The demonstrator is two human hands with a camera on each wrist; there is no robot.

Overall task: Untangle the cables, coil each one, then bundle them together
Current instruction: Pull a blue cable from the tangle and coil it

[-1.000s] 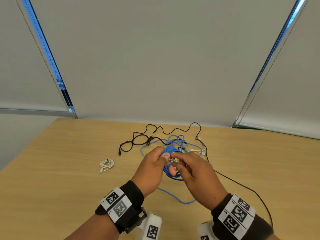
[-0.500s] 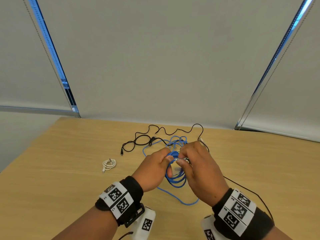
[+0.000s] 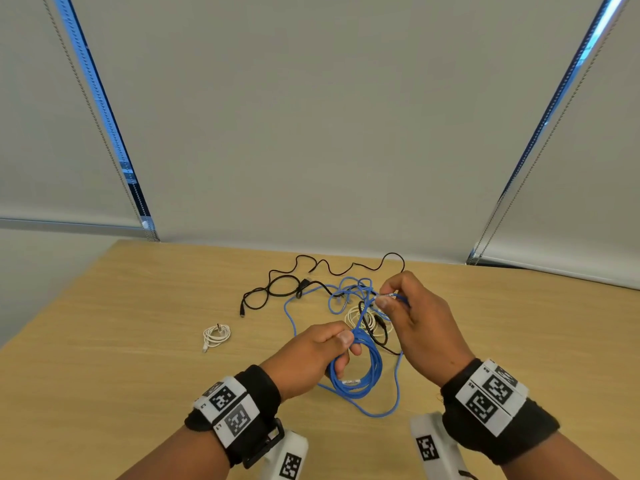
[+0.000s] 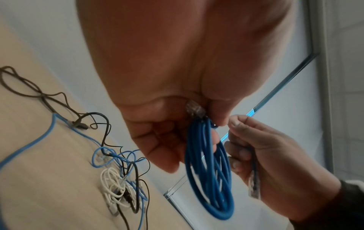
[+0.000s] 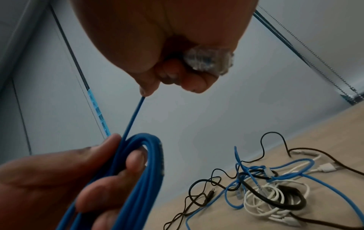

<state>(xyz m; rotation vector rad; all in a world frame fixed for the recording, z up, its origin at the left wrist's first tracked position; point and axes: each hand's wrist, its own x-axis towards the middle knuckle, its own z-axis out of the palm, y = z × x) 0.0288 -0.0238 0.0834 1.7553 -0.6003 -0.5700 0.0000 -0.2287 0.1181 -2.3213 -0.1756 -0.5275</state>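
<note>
Gripping the blue coil (image 3: 363, 372) at its top, the left hand (image 3: 311, 362) has fingers curled through the loops, holding it just above the wooden table (image 3: 121, 358). Right hand (image 3: 419, 323) pinches the clear plug (image 5: 208, 60) on the coil's free end between thumb and fingers, a short run of cable stretching back to the coil. Remaining tangle (image 3: 367, 313) of blue, white and black cables lies on the table beyond the hands; a small white coil (image 3: 216, 336) sits apart to the left.
</note>
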